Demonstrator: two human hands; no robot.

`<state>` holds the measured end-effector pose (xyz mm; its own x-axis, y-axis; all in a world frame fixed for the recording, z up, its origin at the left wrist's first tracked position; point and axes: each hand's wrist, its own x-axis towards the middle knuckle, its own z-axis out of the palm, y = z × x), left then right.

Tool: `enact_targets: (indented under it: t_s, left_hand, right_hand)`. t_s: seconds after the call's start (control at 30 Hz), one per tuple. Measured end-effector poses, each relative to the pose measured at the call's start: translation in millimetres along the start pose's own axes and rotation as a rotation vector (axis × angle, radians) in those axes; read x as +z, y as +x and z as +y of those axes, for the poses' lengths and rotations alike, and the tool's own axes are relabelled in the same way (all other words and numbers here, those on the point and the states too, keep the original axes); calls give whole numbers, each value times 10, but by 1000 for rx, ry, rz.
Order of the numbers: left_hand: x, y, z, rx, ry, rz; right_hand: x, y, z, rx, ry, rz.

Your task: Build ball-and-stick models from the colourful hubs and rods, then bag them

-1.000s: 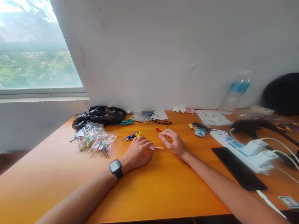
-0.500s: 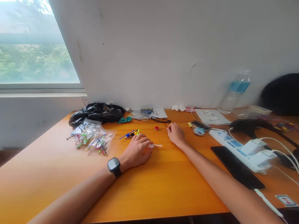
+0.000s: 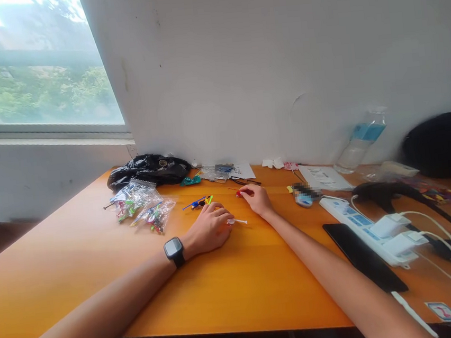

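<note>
My left hand, with a watch on its wrist, rests on the table with the fingers curled over a small white plastic piece; its thin white stem sticks out to the right. In a pinch, my right hand has its fingertips at a small red piece on the table. A thin dark stick pokes out leftward from those fingertips. Just behind my left hand lie blue, black and yellow-green plastic pieces. The fingers hide most of the white piece.
Clear bags of colourful pieces lie at left before a black plastic bag. Glasses lie at the back. To the right are a power strip with chargers and cables, a black phone, a headset and a bottle.
My right hand has moved left to the small red piece, bringing the thin stick along. My left hand stays in place on the white piece. The view has shifted slightly.
</note>
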<state>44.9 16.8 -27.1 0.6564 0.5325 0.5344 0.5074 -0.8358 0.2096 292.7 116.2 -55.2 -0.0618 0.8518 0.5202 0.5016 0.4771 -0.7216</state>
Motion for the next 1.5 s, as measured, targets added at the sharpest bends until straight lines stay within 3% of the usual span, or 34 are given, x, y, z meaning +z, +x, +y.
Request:
enact_targets:
  t_s: [0.5,0.67,0.97,1.2,1.37,1.5]
  left_hand:
    - [17,-4,-17,8,-2,6]
    - [29,-9,-31,12,4,9]
    - [-26,5,37,0,-38,79]
    - [5,-22,5,-16,-26,-10]
    - [38,-32,-17,-18,-9,21]
    - [-63,-23,11,-68,26,70]
  right_hand:
    - [10,21,2,-15,-47,-41]
    - [-30,-106,-120,-8,-50,-73]
    - [-144,-693,-531,-78,106,-260]
    - [-178,-732,-680,-188,16,-276]
    - [-166,-719,-719,-169,-102,-246]
    - [-197,-716,-783,-159,-139,-274]
